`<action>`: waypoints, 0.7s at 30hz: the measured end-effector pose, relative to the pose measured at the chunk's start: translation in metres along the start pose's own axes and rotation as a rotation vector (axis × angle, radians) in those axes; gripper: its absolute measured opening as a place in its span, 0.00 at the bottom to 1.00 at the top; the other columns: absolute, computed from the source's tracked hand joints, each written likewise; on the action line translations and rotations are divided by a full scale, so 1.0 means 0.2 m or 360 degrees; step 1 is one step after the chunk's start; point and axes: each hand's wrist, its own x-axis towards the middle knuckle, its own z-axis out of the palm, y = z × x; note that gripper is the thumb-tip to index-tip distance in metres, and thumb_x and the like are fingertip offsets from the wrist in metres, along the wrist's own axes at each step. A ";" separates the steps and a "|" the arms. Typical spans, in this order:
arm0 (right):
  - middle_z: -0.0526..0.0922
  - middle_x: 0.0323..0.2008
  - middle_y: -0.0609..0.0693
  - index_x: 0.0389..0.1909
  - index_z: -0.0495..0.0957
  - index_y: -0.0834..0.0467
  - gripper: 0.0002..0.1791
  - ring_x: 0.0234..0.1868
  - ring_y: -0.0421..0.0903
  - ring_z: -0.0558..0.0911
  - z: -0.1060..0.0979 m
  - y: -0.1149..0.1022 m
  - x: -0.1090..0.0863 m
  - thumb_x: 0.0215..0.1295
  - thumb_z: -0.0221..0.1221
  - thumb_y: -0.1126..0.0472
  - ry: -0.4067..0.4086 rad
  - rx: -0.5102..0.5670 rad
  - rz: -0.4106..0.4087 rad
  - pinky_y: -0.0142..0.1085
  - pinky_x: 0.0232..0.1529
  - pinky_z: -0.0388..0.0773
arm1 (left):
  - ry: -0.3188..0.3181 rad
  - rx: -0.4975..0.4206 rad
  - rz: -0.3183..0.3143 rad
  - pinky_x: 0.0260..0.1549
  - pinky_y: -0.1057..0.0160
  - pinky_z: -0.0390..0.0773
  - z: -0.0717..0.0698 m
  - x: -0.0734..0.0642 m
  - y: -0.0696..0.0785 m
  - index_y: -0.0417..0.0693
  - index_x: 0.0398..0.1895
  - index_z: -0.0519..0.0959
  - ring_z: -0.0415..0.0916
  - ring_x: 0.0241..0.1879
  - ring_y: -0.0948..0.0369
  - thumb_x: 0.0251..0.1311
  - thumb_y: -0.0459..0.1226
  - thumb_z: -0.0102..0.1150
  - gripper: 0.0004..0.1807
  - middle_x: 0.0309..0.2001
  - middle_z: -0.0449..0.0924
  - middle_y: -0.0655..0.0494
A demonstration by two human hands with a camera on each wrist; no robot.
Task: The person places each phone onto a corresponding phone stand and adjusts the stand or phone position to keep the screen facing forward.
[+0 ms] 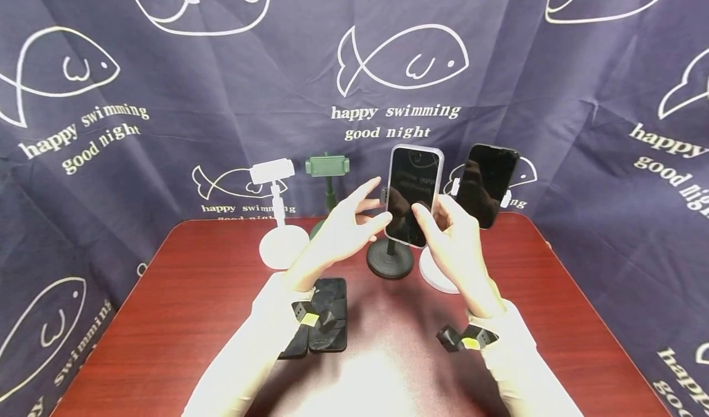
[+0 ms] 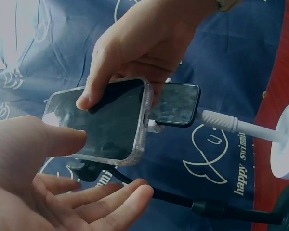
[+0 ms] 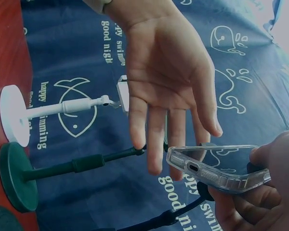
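My right hand [image 1: 458, 242] grips a smartphone in a clear case [image 1: 411, 189], thumb on the dark screen and fingers around its right edge. The phone stands upright at the head of a black phone stand [image 1: 390, 261]; part of the clamp [image 1: 383, 195] shows at its left edge. Beside that edge is my left hand [image 1: 344, 227], fingers extended and spread. In the left wrist view its thumb overlaps the phone's screen [image 2: 111, 122]; whether it touches, I cannot tell. The right wrist view shows the left palm [image 3: 166, 72] with nothing in it.
Right of the hands, another dark phone [image 1: 487, 183] sits on a white stand [image 1: 434, 274]. To the left are a white stand [image 1: 284, 248] and a green stand [image 1: 327, 166]. Black phones [image 1: 331, 328] lie on the red table [image 1: 166, 318], partly under the left forearm. Fish-print cloth hangs behind.
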 end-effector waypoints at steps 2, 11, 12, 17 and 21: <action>0.67 0.17 0.49 0.24 0.70 0.57 0.20 0.22 0.41 0.66 0.00 0.00 0.01 0.70 0.66 0.54 -0.0004 0.0001 -0.0001 0.32 0.24 0.61 | -0.0009 -0.0012 0.0017 0.38 0.58 0.88 0.00 0.01 0.00 0.61 0.79 0.63 0.88 0.49 0.49 0.69 0.40 0.64 0.37 0.65 0.78 0.40; 0.75 0.20 0.50 0.30 0.78 0.58 0.13 0.23 0.39 0.71 0.01 0.00 0.03 0.71 0.65 0.54 0.0009 0.0005 -0.0005 0.27 0.26 0.65 | -0.0042 -0.0130 0.0011 0.37 0.54 0.88 0.03 0.08 0.00 0.53 0.76 0.65 0.87 0.35 0.55 0.71 0.39 0.61 0.32 0.46 0.86 0.38; 0.77 0.21 0.50 0.31 0.79 0.58 0.12 0.23 0.38 0.72 0.01 0.00 0.03 0.71 0.65 0.55 0.0011 0.0003 -0.0008 0.27 0.27 0.66 | -0.0028 -0.0143 -0.0006 0.37 0.54 0.88 0.03 0.09 0.00 0.51 0.75 0.66 0.87 0.34 0.53 0.71 0.39 0.61 0.31 0.45 0.86 0.37; 0.81 0.22 0.51 0.37 0.83 0.59 0.10 0.22 0.37 0.73 0.02 0.00 0.03 0.69 0.67 0.55 0.0026 0.0025 -0.0017 0.25 0.27 0.67 | 0.0058 -0.0229 -0.0075 0.33 0.56 0.88 0.06 0.12 -0.01 0.45 0.69 0.72 0.87 0.32 0.53 0.73 0.38 0.60 0.24 0.45 0.86 0.38; 0.79 0.20 0.51 0.38 0.84 0.58 0.09 0.21 0.36 0.72 0.03 0.01 0.03 0.69 0.67 0.55 0.0030 0.0056 0.0012 0.26 0.26 0.67 | 0.0138 -0.0216 -0.0005 0.33 0.57 0.88 0.06 0.12 -0.02 0.41 0.64 0.77 0.88 0.31 0.56 0.71 0.36 0.62 0.21 0.43 0.87 0.38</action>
